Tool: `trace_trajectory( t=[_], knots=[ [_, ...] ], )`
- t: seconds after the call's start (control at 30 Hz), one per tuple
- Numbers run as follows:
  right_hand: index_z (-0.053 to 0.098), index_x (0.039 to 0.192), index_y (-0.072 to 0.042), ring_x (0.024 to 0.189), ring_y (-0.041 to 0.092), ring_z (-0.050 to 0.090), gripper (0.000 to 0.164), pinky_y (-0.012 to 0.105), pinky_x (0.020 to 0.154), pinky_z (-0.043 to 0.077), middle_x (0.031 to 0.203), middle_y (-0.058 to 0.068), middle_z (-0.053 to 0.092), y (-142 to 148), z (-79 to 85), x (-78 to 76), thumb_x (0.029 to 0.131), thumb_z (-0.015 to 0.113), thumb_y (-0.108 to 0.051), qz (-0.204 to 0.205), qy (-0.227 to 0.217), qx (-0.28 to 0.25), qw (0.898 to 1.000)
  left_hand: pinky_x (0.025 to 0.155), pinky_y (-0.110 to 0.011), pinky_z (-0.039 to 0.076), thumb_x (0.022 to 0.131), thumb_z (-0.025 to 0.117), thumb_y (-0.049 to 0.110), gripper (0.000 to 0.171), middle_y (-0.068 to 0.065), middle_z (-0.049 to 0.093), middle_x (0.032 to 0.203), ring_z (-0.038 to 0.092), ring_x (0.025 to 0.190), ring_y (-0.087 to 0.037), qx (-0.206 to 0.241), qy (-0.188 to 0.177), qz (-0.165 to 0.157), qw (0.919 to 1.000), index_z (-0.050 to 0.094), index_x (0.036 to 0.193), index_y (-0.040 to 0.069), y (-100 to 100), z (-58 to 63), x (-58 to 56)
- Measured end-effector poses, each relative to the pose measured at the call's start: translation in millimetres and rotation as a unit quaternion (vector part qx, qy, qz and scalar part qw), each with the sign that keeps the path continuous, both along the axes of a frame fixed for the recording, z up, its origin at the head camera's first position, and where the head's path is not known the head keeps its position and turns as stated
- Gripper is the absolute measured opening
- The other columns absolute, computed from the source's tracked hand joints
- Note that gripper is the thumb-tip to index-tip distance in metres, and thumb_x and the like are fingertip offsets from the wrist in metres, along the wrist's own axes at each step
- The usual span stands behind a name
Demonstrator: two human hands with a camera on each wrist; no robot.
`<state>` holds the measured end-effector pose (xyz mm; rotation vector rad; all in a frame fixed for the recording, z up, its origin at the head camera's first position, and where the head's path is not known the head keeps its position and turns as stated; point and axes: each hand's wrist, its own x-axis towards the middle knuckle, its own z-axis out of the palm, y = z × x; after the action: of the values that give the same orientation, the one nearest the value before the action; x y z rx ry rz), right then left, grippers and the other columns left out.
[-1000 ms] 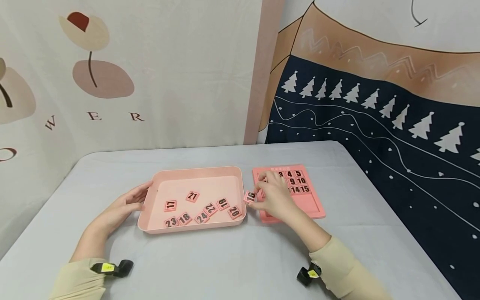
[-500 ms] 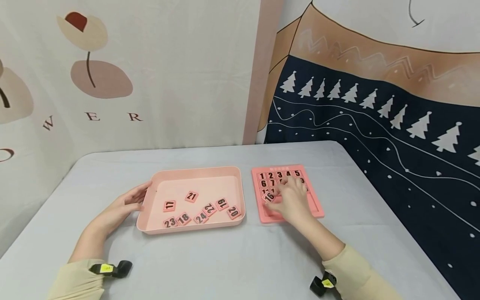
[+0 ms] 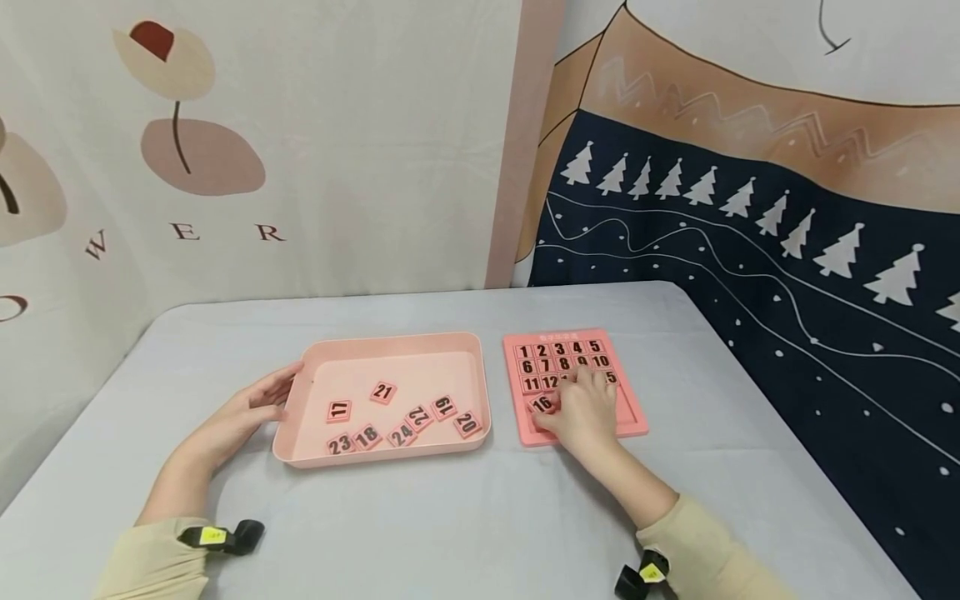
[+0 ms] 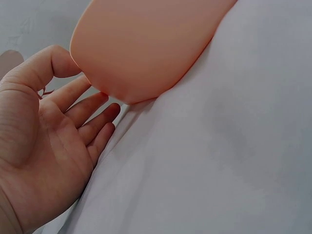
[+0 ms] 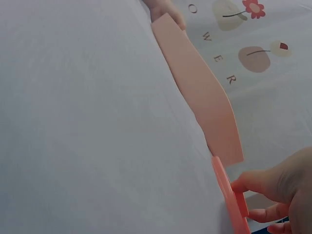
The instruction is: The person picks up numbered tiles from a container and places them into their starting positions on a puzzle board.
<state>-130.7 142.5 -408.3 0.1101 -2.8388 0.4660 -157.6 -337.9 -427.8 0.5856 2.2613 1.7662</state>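
Note:
My right hand point(image 3: 587, 408) pinches the pink number tile 16 point(image 3: 542, 403) between thumb and fingers. That tile sits a little tilted at the left of the number board point(image 3: 530, 435), just under the 11 and 12 tiles. In the right wrist view, my thumb and fingers touch the board's edge region, seen side-on. My left hand point(image 3: 238, 414) rests against the left end of the light pink tray point(image 3: 390, 348). Its loosely extended fingers and thumb touch the tray's outer wall in the left wrist view. The right hand covers some third-row tiles.
Inside the tray lie several loose tiles, among them 17 point(image 3: 339, 411), 21 point(image 3: 383, 392) and 20 point(image 3: 467, 425). The tray stands just left of the board on a table with a pale cloth point(image 3: 420, 525). Printed curtains point(image 3: 375, 167) hang behind.
My right hand has carried tile 16 rightward from the tray's edge and down onto the board's fourth row. The left hand stays at the tray.

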Motion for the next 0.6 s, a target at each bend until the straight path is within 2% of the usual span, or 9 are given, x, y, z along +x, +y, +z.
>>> trace_trajectory(
  t=[0.27, 0.43, 0.6],
  knots=[
    [0.054, 0.06, -0.015, 0.094, 0.031, 0.043, 0.044, 0.044, 0.081, 0.032, 0.101, 0.013, 0.053, -4.2, -1.3, -1.8, 0.064, 0.085, -0.047, -0.015, -0.014, 0.019, 1.0, 0.094, -0.009, 0.033, 0.089, 0.053, -0.006, 0.069, -0.019, 0.016, 0.156, 0.037, 0.122, 0.008, 0.0, -0.002, 0.001, 1.0, 0.022, 0.15, 0.0, 0.8, 1.2, 0.1],
    [0.06, 0.064, -0.014, 0.096, 0.03, 0.043, 0.041, 0.044, 0.082, 0.032, 0.103, 0.013, 0.054, -2.4, -2.0, -3.2, 0.064, 0.085, -0.047, -0.012, -0.02, 0.01, 1.0, 0.094, -0.009, 0.033, 0.089, 0.053, -0.006, 0.069, -0.022, 0.015, 0.155, 0.037, 0.121, 0.008, 0.001, -0.001, 0.001, 1.0, 0.022, 0.15, -0.001, 0.7, 1.6, 0.4],
    [0.059, 0.065, -0.014, 0.093, 0.029, 0.042, 0.04, 0.043, 0.083, 0.032, 0.099, 0.01, 0.052, -0.2, -3.8, -3.8, 0.063, 0.085, -0.044, -0.002, -0.02, -0.004, 1.0, 0.093, -0.01, 0.033, 0.089, 0.053, -0.006, 0.069, -0.024, 0.014, 0.155, 0.037, 0.121, 0.008, -0.001, -0.001, 0.0, 1.0, 0.022, 0.15, -0.001, 0.7, 2.0, 0.6]
  ],
)
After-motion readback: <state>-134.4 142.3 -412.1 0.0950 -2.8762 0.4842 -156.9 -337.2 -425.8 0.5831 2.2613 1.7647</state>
